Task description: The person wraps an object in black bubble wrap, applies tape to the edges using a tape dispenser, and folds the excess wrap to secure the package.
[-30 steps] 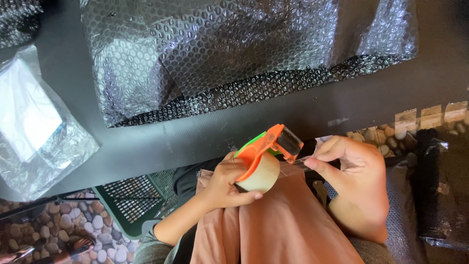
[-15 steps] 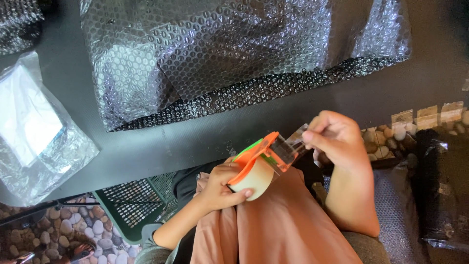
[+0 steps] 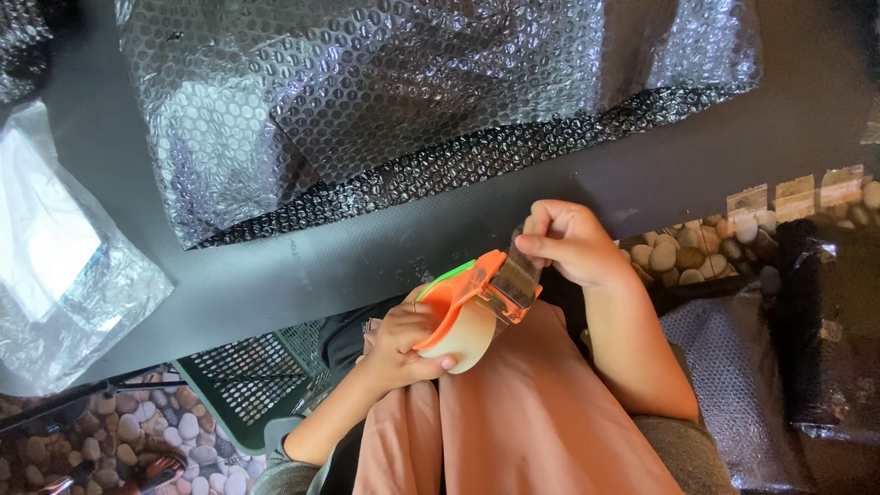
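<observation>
My left hand (image 3: 400, 344) grips an orange tape dispenser (image 3: 463, 295) loaded with a pale roll of tape (image 3: 470, 339), held over my lap. At the dispenser's cutter end, my right hand (image 3: 570, 242) pinches the clear tape end (image 3: 521, 269) between thumb and fingers. Both hands hover just in front of the dark table's near edge (image 3: 367, 266). On the table lies a large sheet of black and silver bubble wrap (image 3: 385, 101).
A clear plastic bag with something white inside (image 3: 64, 266) lies at the table's left. A green mesh basket (image 3: 247, 371) stands on the pebble floor (image 3: 137, 440) under the table. Short tape strips (image 3: 793, 192) stick to the table's right edge. Black wrapped bundles (image 3: 825, 339) sit at right.
My right hand rose from beside the dispenser to its cutter end, drawing the tape end up and left. The dispenser tilted slightly in my left hand.
</observation>
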